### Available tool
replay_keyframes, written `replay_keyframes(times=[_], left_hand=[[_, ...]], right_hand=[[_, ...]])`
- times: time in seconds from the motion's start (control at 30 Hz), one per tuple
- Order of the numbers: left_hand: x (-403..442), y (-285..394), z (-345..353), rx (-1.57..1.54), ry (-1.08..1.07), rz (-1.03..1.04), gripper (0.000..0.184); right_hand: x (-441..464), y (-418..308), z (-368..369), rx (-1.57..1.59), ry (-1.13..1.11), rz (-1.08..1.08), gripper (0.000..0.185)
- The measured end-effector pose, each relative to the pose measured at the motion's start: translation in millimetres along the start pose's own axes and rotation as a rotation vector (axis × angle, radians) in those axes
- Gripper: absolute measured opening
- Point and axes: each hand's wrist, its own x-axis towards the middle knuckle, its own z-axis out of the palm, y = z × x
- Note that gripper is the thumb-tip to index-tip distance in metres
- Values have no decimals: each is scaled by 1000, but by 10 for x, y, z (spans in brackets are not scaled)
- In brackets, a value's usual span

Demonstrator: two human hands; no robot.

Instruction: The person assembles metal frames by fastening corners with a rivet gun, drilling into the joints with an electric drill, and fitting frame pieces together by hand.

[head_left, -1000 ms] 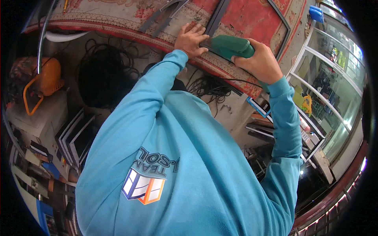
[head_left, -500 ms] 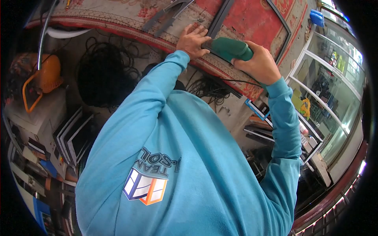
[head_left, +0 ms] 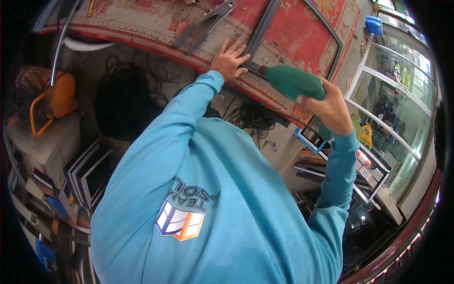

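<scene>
My right hand (head_left: 329,105) is wrapped round a green power tool (head_left: 294,81), whose dark nose points left, just off the lower corner of a dark metal frame (head_left: 339,47). Spread fingers of my left hand (head_left: 229,59) rest at the near edge of the red patterned carpet (head_left: 137,29), beside the frame's dark bar (head_left: 261,29). Whether the palm presses on the frame cannot be made out. Left of that hand lies a pair of long grey metal clamps or strips (head_left: 208,26) on the carpet.
Tangled black cable (head_left: 250,116) lies on the floor under the table edge. An orange machine (head_left: 63,94) stands at the left, with panels (head_left: 87,173) leaning below it. Glass-paned white framing (head_left: 395,87) and a blue item (head_left: 373,25) are at the right.
The green tool has moved right and toward my body with my right hand, away from my left hand. My left hand stays at the carpet's edge. The view has shifted slightly.
</scene>
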Motion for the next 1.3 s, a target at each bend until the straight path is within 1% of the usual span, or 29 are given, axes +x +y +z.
replay_keyframes(times=[0.03, 0.07, 0.13, 0.2, 0.27, 0.33, 0.4, 0.47, 0.5, 0.53, 0.57, 0.6, 0.67, 0.7, 0.77, 0.8, 0.83, 0.87, 0.93, 0.97, 1.0, 1.03, 1.07, 1.1, 1.13, 1.17, 1.23, 1.27, 1.3], left_hand=[[-48, 8, -51, 7, 29, 28, 49], [-117, 3, -114, 16, 35, 35, 49], [-282, 50, -320, -60, 5, 187, 39], [-405, 122, -477, -185, -357, 464, 31], [-484, 270, -622, -212, -984, 233, 29], [-640, 308, -760, -561, -855, -64, 36], [-725, 481, -812, -1050, -622, -347, 47], [-622, 661, -888, -1611, -449, -387, 58], [-554, 771, -1027, -1584, -438, -391, 58], [-448, 903, -1267, -1788, -250, -497, 59], [-355, 940, -1480, -1980, -42, -595, 60], [-301, 880, -1648, -1953, -27, -589, 60], [-292, 697, -1948, -1832, 190, -754, 56], [-311, 475, -2050, -1613, 191, -746, 56], [-311, 148, -2272, -1202, 295, -699, 64], [-321, -74, -2337, -969, 277, -701, 71], [-345, -338, -2342, -681, 239, -720, 78], [-267, -439, -2552, -382, 118, -767, 84], [-102, -657, -2712, -107, -30, -835, 86], [-49, -823, -2687, -98, -31, -823, 86], [-25, -1050, -2569, 12, -27, -818, 85], [-2, -1219, -2457, 121, -21, -811, 84], [36, -1319, -2383, 129, -19, -795, 84], [85, -1409, -2313, 152, -35, -842, 83], [147, -1451, -2280, 172, -54, -892, 81], [188, -1480, -2234, 176, -60, -882, 81], [261, -1501, -2155, 143, -68, -969, 86], [275, -1555, -2098, 145, -75, -963, 86], [267, -1602, -2047, 166, -53, -903, 89]], right_hand=[[-101, -9, -36, 54, -2, 54, 43], [-194, -4, -55, 111, -4, 104, 41], [-359, 98, -21, 135, 48, 94, 39], [-499, 189, 11, 234, 126, 145, 40], [-608, 243, 58, 307, 146, 157, 42], [-627, 356, 174, 350, 221, 55, 46], [-572, 447, 368, 478, 220, -19, 54], [-449, 406, 666, 558, 249, -98, 59], [-376, 361, 863, 550, 289, -169, 61], [-314, 278, 1033, 543, 329, -239, 62], [-274, 174, 1125, 411, 313, -302, 66], [-251, 66, 1161, 337, 226, -351, 69], [-79, 87, 1181, 328, 109, -620, 66], [25, 101, 1176, 344, 114, -644, 66], [225, 167, 1207, 665, -135, -317, 58], [448, 235, 1292, 560, -49, -327, 54], [738, 343, 1435, 487, 4, -282, 56], [1048, 428, 1583, 414, 61, -236, 59], [1590, 407, 1812, 221, 81, -161, 78], [1824, 355, 1955, 159, 148, -131, 88], [2002, 232, 2049, 97, 216, -101, 98], [2124, 54, 2063, 110, 228, -103, 98], [2222, -145, 2065, 96, 233, 15, 105], [2285, -298, 2079, 83, 235, 135, 111], [2300, -428, 2108, 95, 242, 141, 111], [2305, -542, 2133, 54, 290, 195, 113], [2394, -560, 2177, 16, 359, 254, 116], [2426, -541, 2184, 22, 360, 261, 116], [2450, -509, 2206, 32, 380, 257, 115]])
